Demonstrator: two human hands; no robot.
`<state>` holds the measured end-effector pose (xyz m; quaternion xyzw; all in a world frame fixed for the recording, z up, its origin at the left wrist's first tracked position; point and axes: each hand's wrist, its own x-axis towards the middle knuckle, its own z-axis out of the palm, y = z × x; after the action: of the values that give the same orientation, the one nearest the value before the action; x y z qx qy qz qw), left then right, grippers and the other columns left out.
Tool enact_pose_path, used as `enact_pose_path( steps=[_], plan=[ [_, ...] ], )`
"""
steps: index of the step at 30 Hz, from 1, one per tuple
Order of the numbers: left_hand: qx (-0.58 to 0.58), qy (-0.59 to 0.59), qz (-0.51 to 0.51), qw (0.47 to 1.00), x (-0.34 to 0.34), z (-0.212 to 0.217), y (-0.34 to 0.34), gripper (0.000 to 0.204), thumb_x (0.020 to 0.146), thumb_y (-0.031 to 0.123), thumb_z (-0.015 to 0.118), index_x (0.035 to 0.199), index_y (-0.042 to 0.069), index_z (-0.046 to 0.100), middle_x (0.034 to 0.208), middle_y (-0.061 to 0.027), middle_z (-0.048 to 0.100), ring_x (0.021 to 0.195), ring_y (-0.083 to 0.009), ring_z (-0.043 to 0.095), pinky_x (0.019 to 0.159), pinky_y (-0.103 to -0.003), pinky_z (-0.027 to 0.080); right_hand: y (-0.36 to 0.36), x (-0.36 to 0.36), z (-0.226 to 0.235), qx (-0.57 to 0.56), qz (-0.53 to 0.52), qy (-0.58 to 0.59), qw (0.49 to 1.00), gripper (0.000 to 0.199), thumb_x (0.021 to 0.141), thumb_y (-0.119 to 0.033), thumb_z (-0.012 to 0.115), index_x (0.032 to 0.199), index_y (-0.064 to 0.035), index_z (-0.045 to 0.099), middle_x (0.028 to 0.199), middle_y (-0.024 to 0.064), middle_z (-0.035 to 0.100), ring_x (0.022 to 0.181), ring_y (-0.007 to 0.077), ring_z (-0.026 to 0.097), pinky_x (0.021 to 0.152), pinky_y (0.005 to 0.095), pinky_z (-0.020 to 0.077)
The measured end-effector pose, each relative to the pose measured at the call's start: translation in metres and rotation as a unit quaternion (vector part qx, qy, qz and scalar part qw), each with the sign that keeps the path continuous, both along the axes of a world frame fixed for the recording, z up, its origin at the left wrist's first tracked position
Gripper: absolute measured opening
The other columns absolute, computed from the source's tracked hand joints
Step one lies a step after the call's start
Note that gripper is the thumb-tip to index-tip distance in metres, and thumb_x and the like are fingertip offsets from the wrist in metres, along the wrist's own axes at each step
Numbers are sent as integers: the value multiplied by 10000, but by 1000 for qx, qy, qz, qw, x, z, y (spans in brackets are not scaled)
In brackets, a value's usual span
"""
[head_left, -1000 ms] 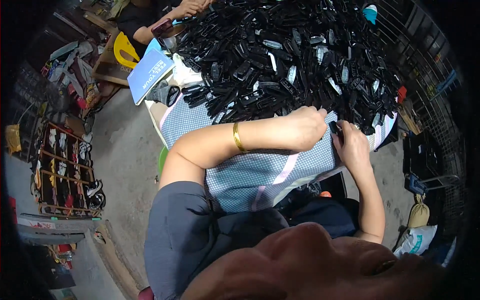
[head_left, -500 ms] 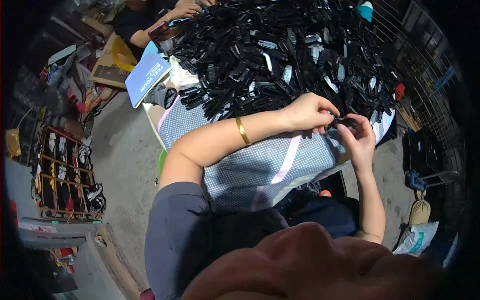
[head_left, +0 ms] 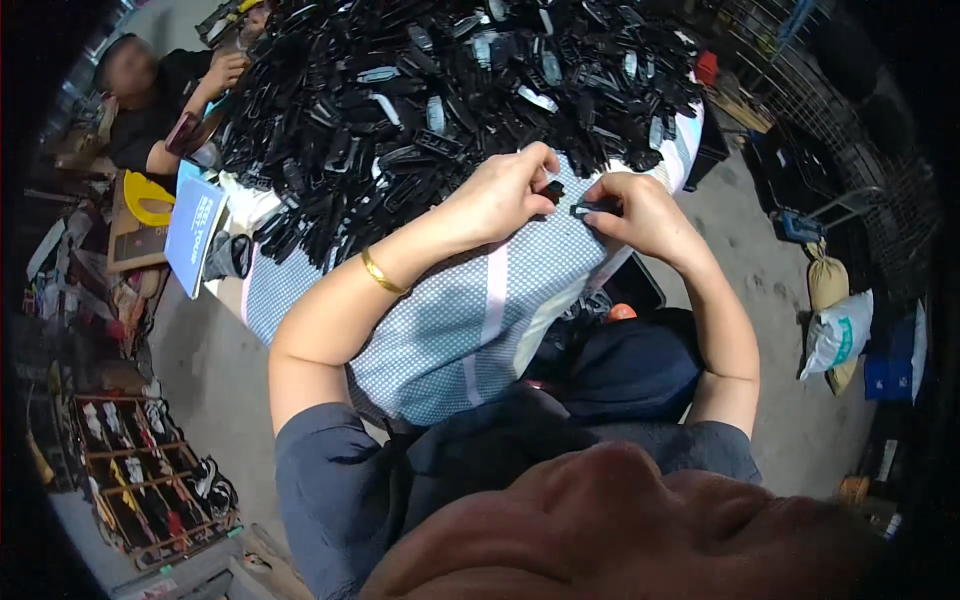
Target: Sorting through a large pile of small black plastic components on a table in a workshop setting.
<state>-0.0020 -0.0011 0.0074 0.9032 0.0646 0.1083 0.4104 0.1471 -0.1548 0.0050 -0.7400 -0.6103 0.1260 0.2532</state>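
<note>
Small black clip piece pinched in fingertips of left hand; second black clip piece gripped by right hand, the two pieces near each other, not touching. Both held above blue dotted cloth at near edge of large heap of black clips. Gold bangle on left wrist. Another person sits far left.

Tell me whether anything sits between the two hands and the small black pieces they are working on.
Nothing visible does. The left hand pinches a small black piece, and the right hand grips a flat black part. Only bare dotted cloth lies beneath.
</note>
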Motion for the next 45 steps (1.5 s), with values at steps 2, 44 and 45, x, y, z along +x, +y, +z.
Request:
enact_pose_path(
  steps=[2,44,45],
  plan=[
    [-103,-7,33,994,1,-5,0,297,731,32,653,1015,-12,578,762,-30,586,689,-80,539,640,-230,458,1,-5,2,63,-43,75,994,254,725,-109,679,948,-1,624,845,74,646,749,124,603,649,257,484],
    [-440,-146,-2,886,8,-9,3,333,874,86,527,1189,-22,507,1118,-115,582,1009,-169,553,905,-295,426,26,-20,-17,166,-29,250,954,299,790,-206,663,981,9,581,810,59,618,724,108,570,615,242,463],
    [-440,-146,-3,886,7,-9,4,333,874,86,527,1189,-22,507,1118,-115,582,1009,-169,553,905,-295,426,27,-23,-19,162,-26,261,951,298,783,-213,662,965,14,596,759,86,636,673,133,589,604,256,462]
  ],
)
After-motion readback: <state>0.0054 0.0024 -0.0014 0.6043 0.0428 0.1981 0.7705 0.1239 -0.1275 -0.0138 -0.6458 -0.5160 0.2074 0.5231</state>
